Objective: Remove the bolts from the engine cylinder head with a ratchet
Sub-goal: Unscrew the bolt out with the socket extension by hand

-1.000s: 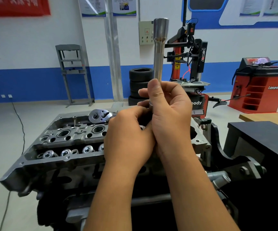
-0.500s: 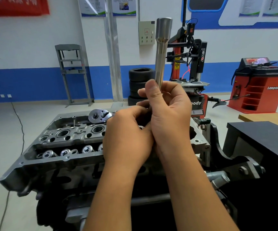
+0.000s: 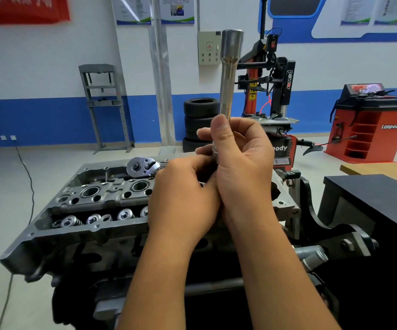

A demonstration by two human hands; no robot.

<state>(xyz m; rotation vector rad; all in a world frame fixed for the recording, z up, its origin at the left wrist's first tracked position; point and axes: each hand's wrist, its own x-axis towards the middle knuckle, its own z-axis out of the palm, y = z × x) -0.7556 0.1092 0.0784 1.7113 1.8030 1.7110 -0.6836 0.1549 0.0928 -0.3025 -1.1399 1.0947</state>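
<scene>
The grey engine cylinder head (image 3: pixel 90 198) lies on a stand in front of me, valve springs and round bores showing on its left half. My right hand (image 3: pixel 242 163) grips a long silver socket extension (image 3: pixel 229 75) that points straight up, thumb along its shaft. My left hand (image 3: pixel 183 198) is curled just below and left of it, fingers at the tool's lower end; what they hold is hidden. A ratchet head (image 3: pixel 142 166) lies on the far edge of the cylinder head, its handle hidden behind my left hand.
A black engine stand bracket (image 3: pixel 330 234) and a black cabinet (image 3: pixel 371 201) stand on the right. Behind are stacked tyres (image 3: pixel 198 110), a tyre changer (image 3: pixel 273 91), a red balancer (image 3: pixel 369 125) and a grey press frame (image 3: pixel 104 103). A cable (image 3: pixel 29 182) runs over the floor at left.
The extension has tilted slightly rightward at its top. Both hands stay together over the cylinder head, nearly unmoved.
</scene>
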